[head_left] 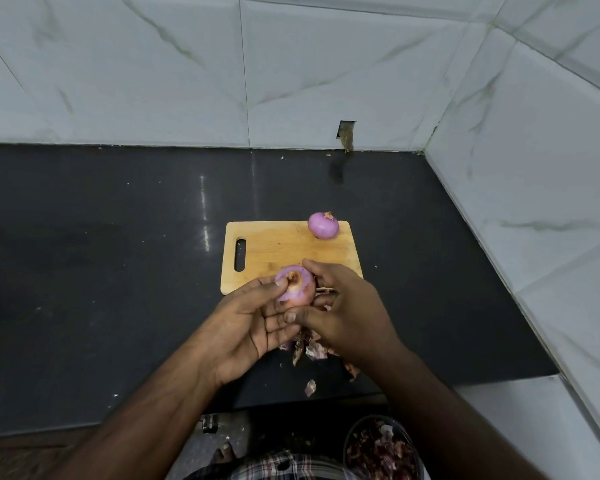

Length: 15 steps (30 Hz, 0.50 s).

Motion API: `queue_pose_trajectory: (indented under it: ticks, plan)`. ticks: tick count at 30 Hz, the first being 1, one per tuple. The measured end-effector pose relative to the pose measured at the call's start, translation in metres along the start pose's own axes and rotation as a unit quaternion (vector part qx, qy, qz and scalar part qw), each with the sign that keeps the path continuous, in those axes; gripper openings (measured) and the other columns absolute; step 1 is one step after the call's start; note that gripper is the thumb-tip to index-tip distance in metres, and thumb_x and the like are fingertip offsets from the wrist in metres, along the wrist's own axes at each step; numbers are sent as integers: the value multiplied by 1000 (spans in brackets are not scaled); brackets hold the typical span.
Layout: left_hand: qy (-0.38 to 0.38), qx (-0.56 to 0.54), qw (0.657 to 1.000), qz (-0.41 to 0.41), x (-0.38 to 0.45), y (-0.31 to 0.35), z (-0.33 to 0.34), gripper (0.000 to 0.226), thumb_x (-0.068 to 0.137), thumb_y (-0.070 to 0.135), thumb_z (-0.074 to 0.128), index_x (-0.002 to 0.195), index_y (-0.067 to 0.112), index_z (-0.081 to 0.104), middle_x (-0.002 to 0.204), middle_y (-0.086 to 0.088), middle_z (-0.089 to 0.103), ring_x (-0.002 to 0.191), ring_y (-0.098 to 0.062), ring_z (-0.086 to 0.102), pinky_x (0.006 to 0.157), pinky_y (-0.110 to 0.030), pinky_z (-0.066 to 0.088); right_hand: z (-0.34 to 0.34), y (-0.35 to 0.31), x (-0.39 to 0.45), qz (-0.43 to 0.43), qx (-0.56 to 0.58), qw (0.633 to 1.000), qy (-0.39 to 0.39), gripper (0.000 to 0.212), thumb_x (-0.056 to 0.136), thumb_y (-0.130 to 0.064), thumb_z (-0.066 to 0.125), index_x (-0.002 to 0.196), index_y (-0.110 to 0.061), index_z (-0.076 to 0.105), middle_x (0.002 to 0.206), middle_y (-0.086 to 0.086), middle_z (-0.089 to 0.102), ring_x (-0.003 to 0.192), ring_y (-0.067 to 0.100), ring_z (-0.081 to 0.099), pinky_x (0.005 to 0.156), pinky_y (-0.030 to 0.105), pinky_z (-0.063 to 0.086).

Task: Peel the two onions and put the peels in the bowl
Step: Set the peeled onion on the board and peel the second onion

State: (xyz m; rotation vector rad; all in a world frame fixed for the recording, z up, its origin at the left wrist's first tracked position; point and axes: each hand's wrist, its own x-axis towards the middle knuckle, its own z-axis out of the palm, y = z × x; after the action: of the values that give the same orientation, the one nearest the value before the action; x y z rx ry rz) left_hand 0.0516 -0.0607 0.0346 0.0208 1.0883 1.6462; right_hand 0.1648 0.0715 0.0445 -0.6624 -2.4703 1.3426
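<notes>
I hold a purple onion in front of me, above the near edge of the wooden cutting board. My left hand cups it from below, thumb on its top. My right hand grips its right side, thumb at the bottom. A second purple onion, smooth and pale, sits on the board's far right corner. Loose peels lie on the black counter under my hands. A bowl with several dark peels sits low at the bottom right, below the counter edge.
The black counter runs left and back to white marble-look tiled walls, with a corner wall at the right. A single peel scrap lies near the counter's front edge. A checked cloth shows at the bottom.
</notes>
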Motion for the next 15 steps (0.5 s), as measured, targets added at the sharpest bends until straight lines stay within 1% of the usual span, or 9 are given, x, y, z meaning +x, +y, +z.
queue_pose_trajectory:
  ticks: [2,4,6,10,12,15]
  plan:
    - [-1,6,1000,1,-1,0,-1,56,89,23,69,138,3,51,102,-18,71,73,-19,69,72,-33,60,2,-2,0,13,4,1000,21,79,72,-19,88,143,-23,53,126,-9,62,97,-1,67,84,9,52]
    - [-13,25,1000,9,-3,2,-2,50,89,21,68,136,9,56,101,-16,73,72,-18,70,71,-32,61,2,-1,0,10,0,1000,22,77,73,-16,88,142,-23,54,122,-9,65,90,-4,67,82,7,51]
    - [-24,47,998,19,-3,4,-3,44,89,18,68,132,13,61,102,-17,73,74,-18,70,72,-31,60,2,-2,0,1,-5,1000,17,75,75,-14,86,141,-23,55,120,-10,68,90,-3,68,81,7,51]
    - [-14,42,998,33,-3,4,-3,46,86,12,67,131,10,61,102,-20,73,72,-20,72,72,-31,61,3,-1,2,0,3,1000,17,72,76,-10,85,140,-23,55,118,-7,71,93,-7,67,78,6,51]
    - [-8,38,999,37,-2,3,-2,47,85,14,68,132,9,60,103,-20,73,72,-20,72,71,-31,61,3,0,3,-6,2,1000,26,73,74,-10,86,140,-24,56,118,-6,72,92,-4,69,82,11,54]
    - [-2,25,999,43,-2,1,0,46,84,16,69,129,10,61,98,-18,73,70,-18,70,72,-31,59,5,4,2,-14,18,999,47,72,72,-9,88,137,-23,59,117,-5,73,91,-2,71,84,20,58]
